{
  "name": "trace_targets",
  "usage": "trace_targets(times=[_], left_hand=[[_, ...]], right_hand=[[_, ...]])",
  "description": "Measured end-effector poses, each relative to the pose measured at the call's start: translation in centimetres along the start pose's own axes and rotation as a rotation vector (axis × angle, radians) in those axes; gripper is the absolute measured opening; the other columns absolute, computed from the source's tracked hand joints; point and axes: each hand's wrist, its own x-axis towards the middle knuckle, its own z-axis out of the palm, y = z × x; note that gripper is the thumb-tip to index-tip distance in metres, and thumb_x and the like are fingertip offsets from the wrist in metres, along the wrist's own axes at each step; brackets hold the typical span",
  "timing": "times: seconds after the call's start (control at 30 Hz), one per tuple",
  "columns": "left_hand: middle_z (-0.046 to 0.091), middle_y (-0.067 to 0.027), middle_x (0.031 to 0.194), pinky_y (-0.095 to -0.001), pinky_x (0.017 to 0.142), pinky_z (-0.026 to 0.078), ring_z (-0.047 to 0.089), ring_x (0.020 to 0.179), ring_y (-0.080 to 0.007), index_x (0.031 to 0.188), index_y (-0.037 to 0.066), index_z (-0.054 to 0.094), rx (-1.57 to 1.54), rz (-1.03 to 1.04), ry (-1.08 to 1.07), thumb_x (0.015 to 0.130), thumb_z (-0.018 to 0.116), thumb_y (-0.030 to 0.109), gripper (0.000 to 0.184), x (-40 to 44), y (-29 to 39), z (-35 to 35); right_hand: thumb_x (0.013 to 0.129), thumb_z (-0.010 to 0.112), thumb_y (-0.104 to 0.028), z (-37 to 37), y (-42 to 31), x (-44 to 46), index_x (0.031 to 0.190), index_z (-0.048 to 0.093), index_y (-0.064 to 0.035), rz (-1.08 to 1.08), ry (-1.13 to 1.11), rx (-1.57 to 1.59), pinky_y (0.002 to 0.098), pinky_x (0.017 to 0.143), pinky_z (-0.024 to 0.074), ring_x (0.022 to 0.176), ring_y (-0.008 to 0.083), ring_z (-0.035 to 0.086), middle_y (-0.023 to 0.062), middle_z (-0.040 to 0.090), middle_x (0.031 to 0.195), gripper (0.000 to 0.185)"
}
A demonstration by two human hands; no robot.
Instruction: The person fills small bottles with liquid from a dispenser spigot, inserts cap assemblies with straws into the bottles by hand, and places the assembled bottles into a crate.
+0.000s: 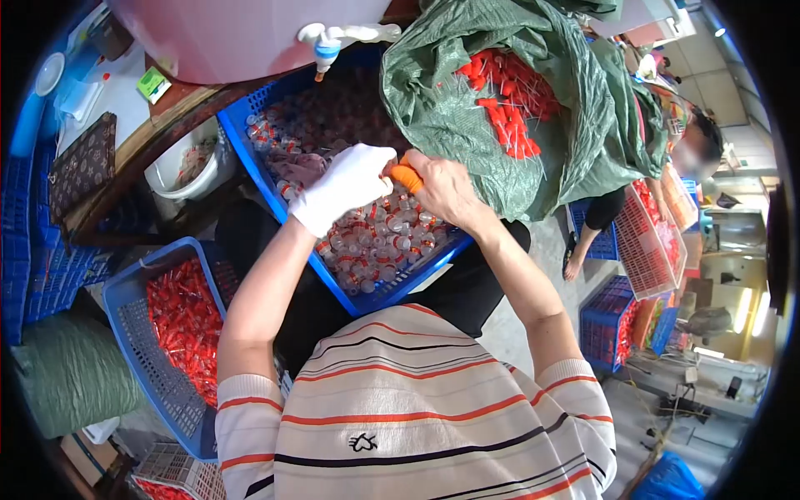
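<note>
Clear plastic pieces fill the blue crate; above, left hand and right hand come together, grip hidden! Green box: lettering too small to read.

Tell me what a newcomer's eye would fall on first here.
Probably the white glove on the left hand and the orange at the right hand's fingers, close together over a blue crate of clear parts. Beyond the right hand, a green sack gapes around red parts. On the wearer's left, a blue basket holds red pieces.
</note>
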Motion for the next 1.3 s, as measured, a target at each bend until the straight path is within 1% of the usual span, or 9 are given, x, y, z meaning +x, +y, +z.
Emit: trace_targets(times=[0.1,0.2,0.47,0.6,0.73,0.8,0.87,0.93,1.3], left_hand=[[0.06,-0.0118,0.086,-0.0442,0.072,0.05,0.061,0.083,-0.033,0.089,0.007,0.053,0.285,0.14,0.261,0.067,0.073,0.012,0.03,0.5,-2.2,5.0],[0.06,-0.0143,0.098,-0.0448,0.082,0.048,0.056,0.097,-0.0342,0.107,0.007,0.059,0.362,0.149,0.269,0.068,0.071,0.014,0.042,2.3,-6.1,9.5],[0.062,-0.0083,0.107,-0.0518,0.092,0.041,0.054,0.108,-0.029,0.107,0.013,0.065,0.68,-0.087,-0.192,0.066,0.076,0.027,0.045,5.6,-14.6,17.6],[0.064,-0.0114,0.101,-0.0424,0.088,0.047,0.059,0.094,-0.0322,0.103,0.006,0.064,0.084,-0.008,0.357,0.068,0.071,0.01,0.036,3.6,-13.0,15.7],[0.065,-0.0127,0.112,-0.0327,0.078,0.056,0.068,0.097,-0.0267,0.12,0.002,0.058,-1.398,-0.231,0.553,0.091,0.052,0.005,0.031,1.1,-8.3,7.6],[0.059,-0.0176,0.125,-0.0345,0.083,0.055,0.065,0.104,-0.0304,0.131,0.001,0.048,-1.161,-0.104,0.564,0.097,0.053,0.033,0.046,-0.5,-8.1,3.9],[0.058,-0.0176,0.128,-0.0357,0.085,0.053,0.065,0.104,-0.0285,0.133,0.002,0.046,-1.213,-0.069,0.611,0.085,0.051,0.069,0.083,-1.4,-7.5,1.8],[0.063,-0.013,0.119,-0.0323,0.081,0.055,0.067,0.1,-0.0257,0.127,0.001,0.054,-1.333,0.016,0.655,0.096,0.051,0.015,0.034,-1.4,-7.5,0.4],[0.063,-0.0078,0.115,-0.0258,0.08,0.052,0.064,0.091,-0.0144,0.128,0.001,0.053,-1.3,0.065,0.667,0.093,0.053,0.004,0.035,-0.7,-6.3,-3.5]], right_hand=[[0.091,0.06,-0.029,3.6,3.6,-0.7,0.099,0.063,-0.0069,0.012,0.04,0.328,0.0468,0.065,0.0496,0.073,0.0381,0.065,0.0197,0.065,0.075,0.023],[0.082,0.07,-0.028,4.0,3.8,-1.8,0.106,0.064,-0.0079,-0.094,0.175,-0.198,0.0433,0.069,0.0516,0.082,0.0347,0.065,0.0153,0.065,0.088,0.032],[0.081,0.068,-0.014,-6.4,12.2,2.3,0.1,0.064,-0.0102,0.068,0.527,-0.315,0.0416,0.067,0.051,0.083,0.0296,0.063,0.0109,0.06,0.089,0.02],[0.083,0.063,-0.015,-5.9,17.8,5.1,0.101,0.065,-0.0115,0.052,0.443,-0.528,0.0414,0.072,0.0514,0.088,0.0301,0.06,0.0112,0.056,0.092,0.018],[0.082,0.066,-0.015,-7.1,15.6,4.9,0.096,0.062,-0.0082,0.059,0.48,-0.467,0.0429,0.072,0.0508,0.088,0.0316,0.06,0.0122,0.058,0.091,0.016],[0.084,0.065,-0.009,-7.6,13.2,4.6,0.105,0.055,-0.0067,0.057,0.588,-0.318,0.0423,0.068,0.0496,0.08,0.0312,0.062,0.0126,0.062,0.087,0.024],[0.086,0.064,-0.005,-7.7,10.8,4.2,0.116,0.054,-0.006,0.178,0.541,0.013,0.0347,0.063,0.0486,0.069,0.0224,0.06,0.0101,0.064,0.087,0.031],[0.088,0.063,-0.003,-8.4,5.7,4.5,0.125,0.052,-0.0048,0.045,0.524,0.256,0.028,0.06,0.0454,0.062,0.0131,0.053,0.0076,0.066,0.089,0.039],[0.085,0.069,-0.006,-8.5,-4.0,9.1,0.116,0.061,-0.0023,-0.274,0.532,0.278,0.0259,0.064,0.0474,0.069,0.0115,0.056,0.006,0.064,0.091,0.033]])
